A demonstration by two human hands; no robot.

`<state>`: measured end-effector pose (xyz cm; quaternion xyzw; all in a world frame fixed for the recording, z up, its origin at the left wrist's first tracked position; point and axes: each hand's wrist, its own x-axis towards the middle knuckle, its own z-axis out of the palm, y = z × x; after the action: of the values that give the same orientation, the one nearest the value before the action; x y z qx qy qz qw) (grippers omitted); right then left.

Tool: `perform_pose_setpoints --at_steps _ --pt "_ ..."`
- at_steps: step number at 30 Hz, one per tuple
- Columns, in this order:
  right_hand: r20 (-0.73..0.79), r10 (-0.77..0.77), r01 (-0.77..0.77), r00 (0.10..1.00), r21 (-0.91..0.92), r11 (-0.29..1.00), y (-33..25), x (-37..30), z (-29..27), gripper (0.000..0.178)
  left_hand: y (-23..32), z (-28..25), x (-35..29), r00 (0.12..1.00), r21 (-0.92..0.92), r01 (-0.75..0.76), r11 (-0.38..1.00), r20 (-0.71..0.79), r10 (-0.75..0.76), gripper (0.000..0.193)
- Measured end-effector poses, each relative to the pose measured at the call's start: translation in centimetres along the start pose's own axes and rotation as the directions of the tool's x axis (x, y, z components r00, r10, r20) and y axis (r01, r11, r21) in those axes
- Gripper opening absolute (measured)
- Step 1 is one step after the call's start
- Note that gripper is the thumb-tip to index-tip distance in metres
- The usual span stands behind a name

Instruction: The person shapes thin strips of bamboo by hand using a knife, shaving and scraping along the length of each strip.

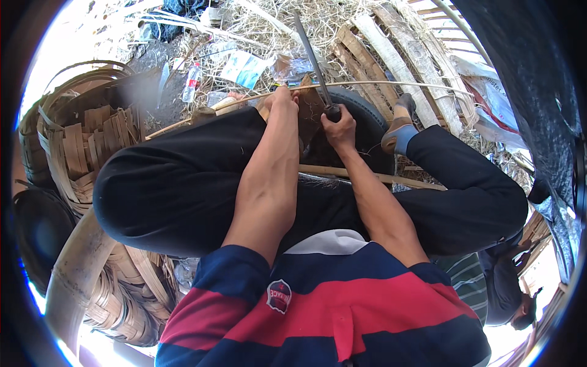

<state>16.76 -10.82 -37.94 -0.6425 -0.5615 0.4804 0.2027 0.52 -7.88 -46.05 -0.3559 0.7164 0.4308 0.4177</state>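
Note:
My right hand (340, 129) is closed around the dark handle of a long-bladed knife (315, 61), whose narrow blade points away from me and slightly left. Beside it, my left hand (282, 101) grips a thin bamboo strip (379, 82) that runs from left to right in front of me. The blade crosses the strip just right of my left hand; whether they touch, I cannot tell. Below the strip, a brown wooden piece (310, 116) stands between my hands, over a black tyre (358, 110). Another bamboo strip (367, 175) lies across near my lap.
Woven bamboo baskets (76, 144) stand at left, near a thick bamboo pole (76, 263). Wooden slats (397, 55) lie at far right beside a white sack (489, 92). Shavings, a plastic bottle (191, 82) and wrappers (243, 68) litter the ground. Another person (504, 281) is at lower right.

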Motion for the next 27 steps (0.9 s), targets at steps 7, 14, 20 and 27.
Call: perform_pose_setpoints --at_steps 7,14,20,27 --pt "0.122 0.472 -0.486 0.873 0.298 0.822 0.4 5.3 -0.5 0.031 0.2 -1.0 -2.2 0.998 0.110 -0.056 0.992 0.043 0.051 0.021" --pt "0.124 0.622 -0.505 0.773 0.713 0.486 0.7 7.8 1.7 0.016 1.6 -1.7 -2.5 0.976 0.334 0.037 0.942 0.190 -0.105 0.016" --pt "-0.024 0.662 -0.558 0.749 0.515 0.650 -0.8 8.2 2.9 0.018 4.1 -2.2 -6.0 0.944 0.843 -0.326 0.428 0.272 0.184 0.041" --pt "-0.139 0.679 -0.629 0.721 0.278 0.726 0.5 9.9 2.5 0.028 5.8 -3.6 -6.0 0.448 0.553 -0.581 -0.597 0.830 0.333 0.042"
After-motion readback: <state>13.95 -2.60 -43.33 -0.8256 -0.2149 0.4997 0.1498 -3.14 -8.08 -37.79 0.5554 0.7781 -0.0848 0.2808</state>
